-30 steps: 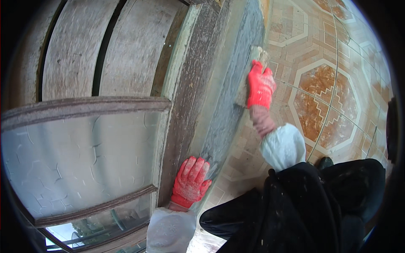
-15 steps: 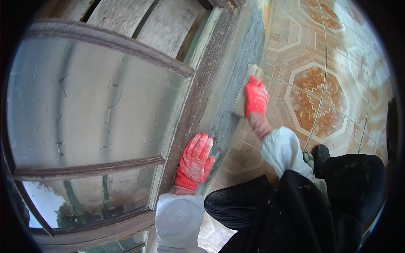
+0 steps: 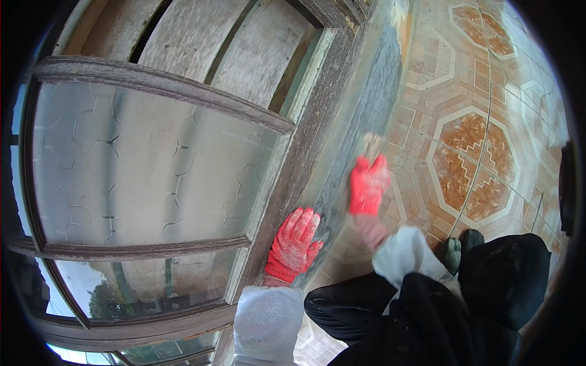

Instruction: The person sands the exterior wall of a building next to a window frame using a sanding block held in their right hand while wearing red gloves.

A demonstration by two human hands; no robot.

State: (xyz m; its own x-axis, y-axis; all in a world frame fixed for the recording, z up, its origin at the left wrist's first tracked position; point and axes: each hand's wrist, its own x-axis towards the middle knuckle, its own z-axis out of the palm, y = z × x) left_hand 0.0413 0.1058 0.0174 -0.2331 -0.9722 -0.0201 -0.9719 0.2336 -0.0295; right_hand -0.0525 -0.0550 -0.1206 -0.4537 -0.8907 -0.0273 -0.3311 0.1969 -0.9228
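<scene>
Window pane [image 3: 146,165], patterned glass: nine o'clock. Weathered wooden boards [image 3: 195,36], grey: eleven o'clock. Floor tiles [image 3: 464,161], brown octagon motifs: three o'clock.

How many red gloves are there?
2. One red glove is on the left hand, beside the brown wooden frame. The other is on the right hand, blurred, holding a pale tool. No others show.

The person wears white-smudged red gloves [image 3: 293,245], white sleeves [image 3: 268,326], faintly patterned on the left, and black clothing [image 3: 421,323].
</scene>
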